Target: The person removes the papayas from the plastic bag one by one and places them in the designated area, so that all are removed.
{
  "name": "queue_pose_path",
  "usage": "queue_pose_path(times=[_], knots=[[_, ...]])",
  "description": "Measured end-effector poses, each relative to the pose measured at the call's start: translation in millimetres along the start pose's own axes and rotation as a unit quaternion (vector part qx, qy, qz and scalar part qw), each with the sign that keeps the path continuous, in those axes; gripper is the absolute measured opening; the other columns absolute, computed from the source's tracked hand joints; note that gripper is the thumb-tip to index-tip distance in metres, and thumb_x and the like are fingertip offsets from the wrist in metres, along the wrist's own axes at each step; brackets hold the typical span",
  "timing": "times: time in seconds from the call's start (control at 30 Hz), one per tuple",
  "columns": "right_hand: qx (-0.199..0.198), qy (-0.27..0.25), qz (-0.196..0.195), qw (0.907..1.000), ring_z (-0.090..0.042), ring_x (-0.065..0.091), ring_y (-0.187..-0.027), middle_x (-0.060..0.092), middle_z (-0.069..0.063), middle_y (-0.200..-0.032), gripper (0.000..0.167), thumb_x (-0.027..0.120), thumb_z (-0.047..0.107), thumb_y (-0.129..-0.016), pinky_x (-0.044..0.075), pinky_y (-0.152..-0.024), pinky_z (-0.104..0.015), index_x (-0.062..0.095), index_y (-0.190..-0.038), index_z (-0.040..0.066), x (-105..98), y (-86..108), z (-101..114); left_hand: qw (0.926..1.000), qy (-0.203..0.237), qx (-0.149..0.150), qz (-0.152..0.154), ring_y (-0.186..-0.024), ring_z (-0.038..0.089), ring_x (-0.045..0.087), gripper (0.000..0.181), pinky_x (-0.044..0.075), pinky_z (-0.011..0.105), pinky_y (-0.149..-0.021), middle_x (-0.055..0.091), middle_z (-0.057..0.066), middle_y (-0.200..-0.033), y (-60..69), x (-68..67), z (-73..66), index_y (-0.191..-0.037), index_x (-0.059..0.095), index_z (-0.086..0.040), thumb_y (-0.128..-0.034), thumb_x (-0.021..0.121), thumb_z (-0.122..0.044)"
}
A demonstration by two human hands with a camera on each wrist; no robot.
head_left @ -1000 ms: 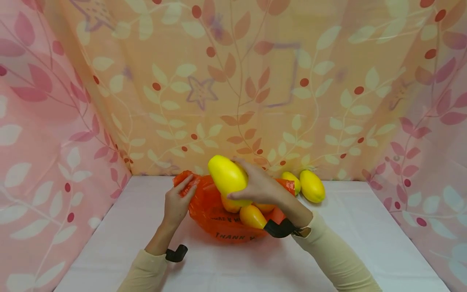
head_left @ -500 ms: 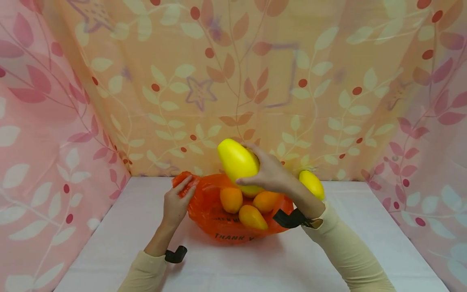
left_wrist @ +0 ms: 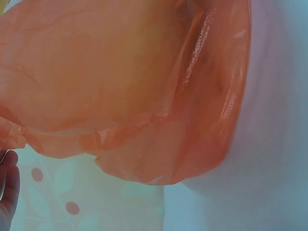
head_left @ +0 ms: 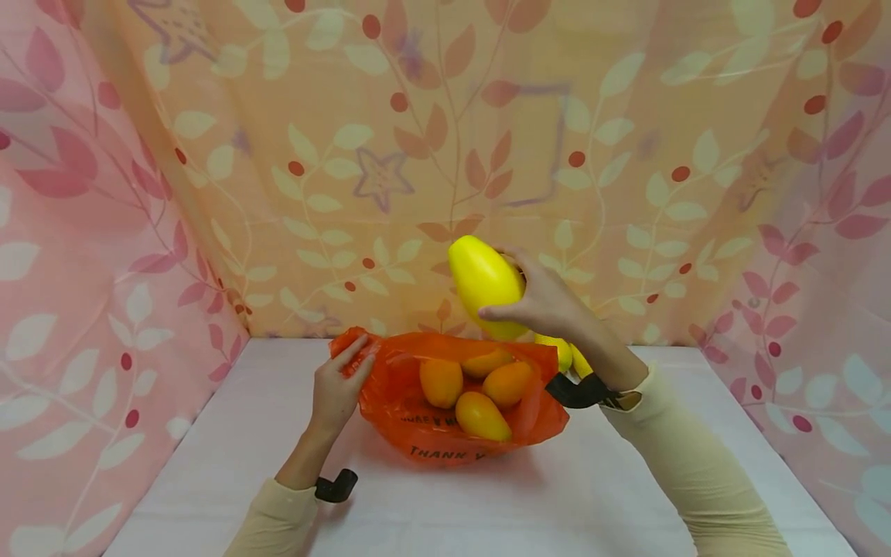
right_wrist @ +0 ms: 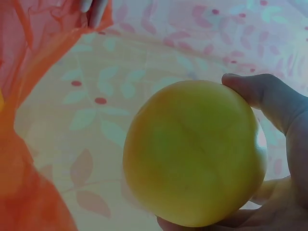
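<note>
"While the left hand (head_left: 336, 393) pinches the orange-red plastic bag (head_left: 423, 438), which step is this?"
"Transferring, I think: the right hand (head_left: 548, 300), curled, grips the yellow oval fruit (head_left: 483, 282) above the bag; next, careful lowering seems needed."

The head camera looks forward and down from above the near side of the desk (head_left: 626, 480), far enough back to take in its far edge and the cloth (head_left: 452, 155) behind. The left wrist view, rolled sideways, is so near that the bag (head_left: 448, 450) fills most of it. The right wrist camera looks closely past the right fingers (right_wrist: 257, 90) at the held fruit (head_left: 487, 286), facing the cloth. All three share the bag; head and right wrist share the held fruit.
</note>
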State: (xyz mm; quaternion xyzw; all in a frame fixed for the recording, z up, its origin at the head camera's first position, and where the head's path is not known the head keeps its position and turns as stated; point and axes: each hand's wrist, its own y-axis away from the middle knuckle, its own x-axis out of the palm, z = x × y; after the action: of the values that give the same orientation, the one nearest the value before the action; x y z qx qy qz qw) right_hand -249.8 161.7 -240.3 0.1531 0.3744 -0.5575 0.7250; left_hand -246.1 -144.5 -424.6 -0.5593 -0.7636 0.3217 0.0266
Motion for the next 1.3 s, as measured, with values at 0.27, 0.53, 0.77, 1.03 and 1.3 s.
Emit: queue_pose_path(times=[0.27, 0.53, 0.77, 1.03, 1.3], knots=[[0.024, -0.017, -0.016, 0.9995, -0.033, 0.056, -0.110, 0.046, -0.011, -0.143, 0.092, 0.081, 0.034, -0.079, 0.054, -0.089, -0.046, 0.026, -0.152, 0.020, -17, -4.9, -12, 0.9995, -0.010, 0.030, -0.003, -0.055, 0.001, 0.043, 0.039, 0.039, 0.015, -0.046, 0.070, 0.023, -0.094, -2.3, -1.0, 1.5, -0.126, 0.066, -0.006, -0.0883, 0.072, -0.015], [0.054, -0.026, -0.035, 0.9976, -0.034, 0.056, -0.111, 0.043, -0.012, -0.146, 0.092, 0.080, 0.036, -0.080, 0.053, -0.091, -0.046, 0.025, -0.153, 0.025, -38, -5.3, -29, 0.9997, -0.006, 0.024, -0.005, -0.047, 0.002, 0.036, 0.038, 0.034, 0.017, -0.043, 0.065, 0.020, -0.077, -2.1, -1.8, 0.4, -0.126, 0.067, -0.007, -0.0890, 0.071, -0.015], [0.095, -0.004, -0.044, 0.9945, -0.039, 0.051, -0.115, 0.041, -0.021, -0.144, 0.098, 0.076, 0.042, -0.082, 0.051, -0.092, -0.049, 0.015, -0.157, 0.021, -53, 0.9, -52, 0.9999, 0.000, 0.017, 0.001, -0.057, 0.004, 0.046, 0.039, 0.040, 0.013, -0.047, 0.070, 0.025, -0.099, -1.1, -2.4, 2.3, -0.127, 0.066, -0.006, -0.0891, 0.071, -0.015], [0.107, -0.005, -0.053, 0.9929, -0.040, 0.053, -0.113, 0.041, -0.024, -0.145, 0.097, 0.073, 0.042, -0.085, 0.053, -0.091, -0.047, 0.014, -0.156, 0.013, -63, 6.8, -84, 0.9999, -0.005, 0.010, 0.004, -0.057, 0.003, 0.047, 0.039, 0.042, 0.013, -0.049, 0.070, 0.023, -0.093, -1.0, -3.3, 0.7, -0.127, 0.066, -0.007, -0.0891, 0.071, -0.015], [0.107, 0.009, -0.035, 0.9936, -0.042, 0.051, -0.115, 0.040, -0.028, -0.143, 0.098, 0.073, 0.042, -0.086, 0.050, -0.096, -0.055, 0.013, -0.156, 0.010, -65, 17.9, -119, 0.9999, -0.005, 0.005, 0.007, -0.053, 0.005, 0.046, 0.041, 0.041, 0.014, -0.047, 0.066, 0.018, -0.078, 0.7, -4.0, 0.4, -0.128, 0.065, -0.008, -0.0884, 0.072, -0.016]])
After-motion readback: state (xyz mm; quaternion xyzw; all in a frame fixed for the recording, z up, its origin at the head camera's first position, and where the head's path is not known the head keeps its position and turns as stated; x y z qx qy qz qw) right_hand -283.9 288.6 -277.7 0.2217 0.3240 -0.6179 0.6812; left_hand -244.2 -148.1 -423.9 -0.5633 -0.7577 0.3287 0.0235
